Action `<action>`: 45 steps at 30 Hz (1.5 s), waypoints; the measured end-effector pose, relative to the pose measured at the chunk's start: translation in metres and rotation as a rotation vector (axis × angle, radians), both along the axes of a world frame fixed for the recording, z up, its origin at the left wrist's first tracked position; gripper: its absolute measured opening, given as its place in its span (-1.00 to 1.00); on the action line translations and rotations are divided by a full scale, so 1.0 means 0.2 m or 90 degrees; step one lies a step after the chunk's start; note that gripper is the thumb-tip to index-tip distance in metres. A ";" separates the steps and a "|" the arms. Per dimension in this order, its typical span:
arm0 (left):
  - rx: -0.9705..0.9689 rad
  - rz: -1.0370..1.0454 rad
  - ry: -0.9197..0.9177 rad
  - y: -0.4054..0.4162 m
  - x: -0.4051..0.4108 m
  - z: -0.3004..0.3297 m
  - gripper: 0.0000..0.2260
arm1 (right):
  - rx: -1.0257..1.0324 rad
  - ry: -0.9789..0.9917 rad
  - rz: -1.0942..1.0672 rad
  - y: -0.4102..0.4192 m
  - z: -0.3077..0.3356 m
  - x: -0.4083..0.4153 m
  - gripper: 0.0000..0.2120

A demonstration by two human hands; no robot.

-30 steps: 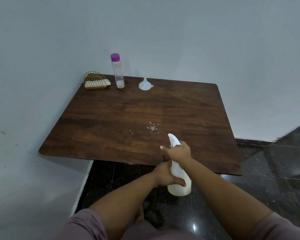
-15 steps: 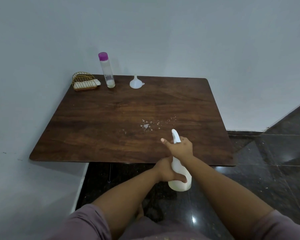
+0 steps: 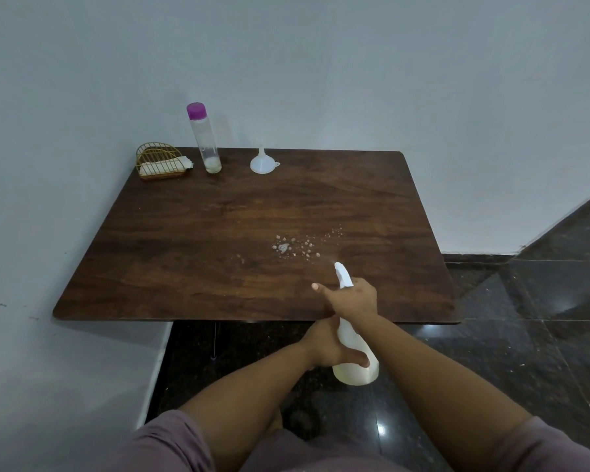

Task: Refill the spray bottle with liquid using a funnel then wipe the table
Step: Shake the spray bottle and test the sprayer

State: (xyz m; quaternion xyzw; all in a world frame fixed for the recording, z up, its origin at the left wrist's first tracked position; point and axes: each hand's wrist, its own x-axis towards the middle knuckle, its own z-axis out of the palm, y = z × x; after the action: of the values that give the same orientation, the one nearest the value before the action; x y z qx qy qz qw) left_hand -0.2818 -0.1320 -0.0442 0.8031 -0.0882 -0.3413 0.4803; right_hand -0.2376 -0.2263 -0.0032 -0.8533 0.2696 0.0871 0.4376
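I hold a white spray bottle (image 3: 355, 367) over the near edge of the dark wooden table (image 3: 191, 267), its nozzle pointing at the tabletop. My right hand (image 3: 353, 298) grips the spray head, thumb sticking out to the left. My left hand (image 3: 327, 345) grips the bottle's body lower down. A patch of white droplets (image 3: 297, 245) lies on the wood just beyond the nozzle. At the table's far side stand a clear bottle with a purple cap (image 3: 203, 137) and a white funnel (image 3: 262, 162), mouth down.
A gold wire basket (image 3: 159, 161) with a white cloth in it sits in the table's far left corner. White walls close in the back and left. Dark tiled floor (image 3: 525, 335) lies to the right and under the table.
The droplet patch on the table has spread further to the right. Both hands keep their grip on the spray bottle; the view has shifted slightly.
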 end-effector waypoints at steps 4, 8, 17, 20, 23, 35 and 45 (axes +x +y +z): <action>-0.008 0.024 0.005 0.00 -0.01 0.01 -0.17 | 0.008 -0.006 0.061 -0.01 -0.01 0.00 -0.44; -0.002 0.014 -0.006 -0.02 0.00 0.00 -0.17 | 0.021 0.000 0.015 -0.03 0.00 0.00 -0.52; 0.011 0.013 -0.018 -0.01 0.05 0.04 -0.19 | 0.038 0.020 0.067 -0.04 0.06 0.04 -0.40; 0.033 0.016 -0.056 0.01 0.11 0.08 -0.21 | 0.103 0.057 0.119 -0.05 0.10 0.09 -0.13; 0.058 0.033 -0.126 0.06 0.22 0.13 -0.19 | 0.137 0.042 0.164 -0.06 0.15 0.15 -0.14; 0.071 0.125 -0.268 0.13 1.03 0.36 -0.20 | 0.114 -0.101 0.157 -0.01 0.28 0.71 -0.40; 0.116 0.114 -0.250 0.12 1.61 0.25 -0.19 | 0.069 -0.112 0.136 -0.03 0.22 1.23 -0.42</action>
State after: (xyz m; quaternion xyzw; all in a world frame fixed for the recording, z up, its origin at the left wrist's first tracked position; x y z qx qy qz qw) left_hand 0.0394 -0.1081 0.0059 0.8988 -0.0768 -0.1413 0.4077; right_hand 0.0090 -0.2333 0.0403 -0.8568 0.1326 0.0722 0.4930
